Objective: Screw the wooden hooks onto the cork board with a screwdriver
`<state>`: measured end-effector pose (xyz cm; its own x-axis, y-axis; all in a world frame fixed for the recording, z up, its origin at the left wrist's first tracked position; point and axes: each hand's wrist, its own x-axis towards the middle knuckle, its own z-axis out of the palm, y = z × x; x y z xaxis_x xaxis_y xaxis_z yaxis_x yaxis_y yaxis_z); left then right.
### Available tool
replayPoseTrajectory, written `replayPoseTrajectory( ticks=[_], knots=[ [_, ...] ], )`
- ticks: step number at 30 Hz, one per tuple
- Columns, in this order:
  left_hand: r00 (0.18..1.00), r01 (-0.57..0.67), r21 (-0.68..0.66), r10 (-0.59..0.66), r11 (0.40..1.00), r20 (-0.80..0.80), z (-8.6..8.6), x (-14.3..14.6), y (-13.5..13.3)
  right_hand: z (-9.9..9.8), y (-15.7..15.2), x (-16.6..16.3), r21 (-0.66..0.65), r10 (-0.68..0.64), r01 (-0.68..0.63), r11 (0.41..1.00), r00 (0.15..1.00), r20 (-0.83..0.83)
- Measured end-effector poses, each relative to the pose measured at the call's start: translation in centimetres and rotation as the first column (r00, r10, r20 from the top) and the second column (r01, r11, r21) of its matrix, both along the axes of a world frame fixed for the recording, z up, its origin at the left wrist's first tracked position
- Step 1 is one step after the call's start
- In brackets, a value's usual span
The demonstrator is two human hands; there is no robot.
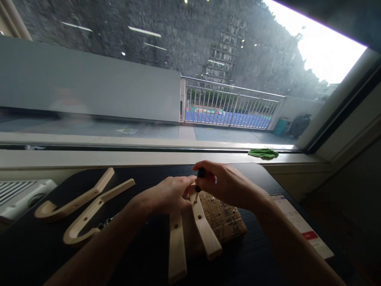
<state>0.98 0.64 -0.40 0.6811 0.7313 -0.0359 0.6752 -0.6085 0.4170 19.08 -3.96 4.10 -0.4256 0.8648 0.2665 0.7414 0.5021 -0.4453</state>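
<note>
My right hand (228, 184) is closed round a small screwdriver (200, 178) with a dark and red handle, its tip set into a hole near the top of a pale wooden slat (205, 228). My left hand (169, 194) is closed on the upper ends of that slat and of a second slat (176, 248) beside it. Both slats lie over a brown cork block (224, 218) on the black table (143, 258).
Two curved wooden hook pieces (86, 206) lie on the table's left part. A phone (300, 224) with a lit screen lies at the right edge. A green cloth (263, 153) rests on the window sill. A white vented device (20, 194) stands far left.
</note>
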Motion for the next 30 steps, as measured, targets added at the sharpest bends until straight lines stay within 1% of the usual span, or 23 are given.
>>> replayPoseTrajectory(
  ticks=[3,5,8,11,16,19,21,22,23,25,26,28,30],
  knots=[
    [1.000,-0.001,0.032,0.001,0.999,0.014,-0.1,0.0,0.0,1.1,0.3,0.2,-0.004,0.115,-0.115,0.993,0.993,0.037],
    [1.000,0.011,0.052,-0.012,0.999,0.026,-0.3,0.0,0.2,1.4,0.8,0.0,0.024,0.145,-0.146,0.989,0.989,0.023],
    [1.000,0.001,0.107,-0.002,0.994,0.002,-0.6,0.0,0.6,0.9,1.9,-0.6,0.068,0.156,-0.153,0.986,0.987,-0.030],
    [0.997,-0.042,0.155,0.051,0.987,-0.052,-0.7,0.0,1.1,0.3,2.6,-0.8,0.114,0.163,-0.154,0.981,0.983,-0.078],
    [0.995,-0.079,0.143,0.088,0.987,-0.056,-0.6,0.1,2.0,-0.3,3.1,-0.4,0.153,0.185,-0.171,0.973,0.979,-0.086],
    [0.988,-0.141,0.126,0.147,0.982,-0.043,-0.3,0.2,2.6,-0.6,3.5,-0.4,0.204,0.160,-0.138,0.969,0.982,-0.096],
    [0.983,-0.181,0.117,0.183,0.976,-0.001,-0.2,0.0,2.9,-0.9,3.8,-0.6,0.222,0.148,-0.122,0.967,0.983,-0.105],
    [0.981,-0.195,0.090,0.192,0.977,0.040,-0.2,-0.2,3.0,-1.0,3.9,-0.6,0.221,0.149,-0.123,0.968,0.983,-0.107],
    [0.976,-0.200,0.034,0.196,0.979,0.100,-0.2,-0.6,2.9,-1.0,4.0,-0.6,0.216,0.153,-0.127,0.968,0.982,-0.108],
    [0.938,-0.208,-0.148,0.240,0.967,0.248,-0.7,-1.3,2.8,-1.1,4.1,-0.6,0.205,0.155,-0.129,0.970,0.982,-0.112],
    [0.899,-0.219,-0.236,0.290,0.947,0.330,-1.1,-1.7,2.6,-1.1,4.2,-0.4,0.202,0.149,-0.123,0.972,0.982,-0.117],
    [0.796,-0.237,-0.371,0.398,0.898,0.456,-2.0,-2.2,2.2,-1.1,4.3,-0.2,0.196,0.126,-0.098,0.976,0.983,-0.134],
    [0.735,-0.193,-0.494,0.458,0.848,0.499,-2.8,-2.2,1.9,-1.2,4.4,0.2,0.179,0.113,-0.086,0.980,0.983,-0.148]
  ],
)
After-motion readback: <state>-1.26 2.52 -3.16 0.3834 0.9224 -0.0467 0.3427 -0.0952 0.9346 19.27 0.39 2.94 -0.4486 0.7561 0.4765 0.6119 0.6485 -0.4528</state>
